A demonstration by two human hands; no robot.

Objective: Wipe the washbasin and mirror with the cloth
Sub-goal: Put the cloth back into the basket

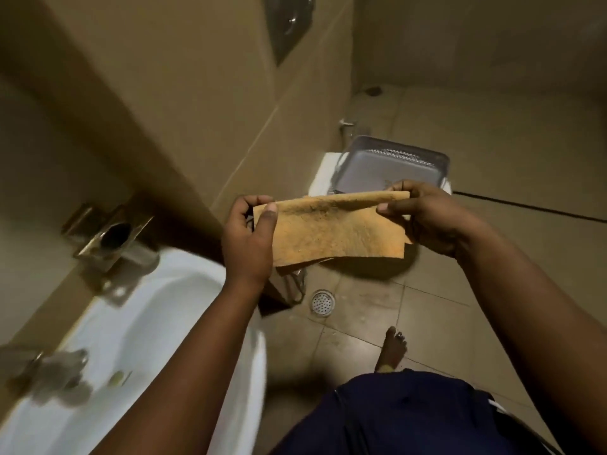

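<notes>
My left hand (248,238) and right hand (423,218) pinch the cloth (331,229) ends; its long axis runs between my fingers (267,215). The washbasin (138,323) lies down-left, nearer my left fingers.

Bare tiled floor (427,290) lies open in the frame's centre. The white washbasin (147,323) and its tap (59,362) block the lower left; a grey tray (394,165) stands behind, upper right.

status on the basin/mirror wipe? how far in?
Done: can't tell; the washbasin is blurred. In hand: left hand and right hand pinch the orange cloth stretched over the floor, beside the basin, not touching it. Left: wiping the basin; no mirror in view.
</notes>
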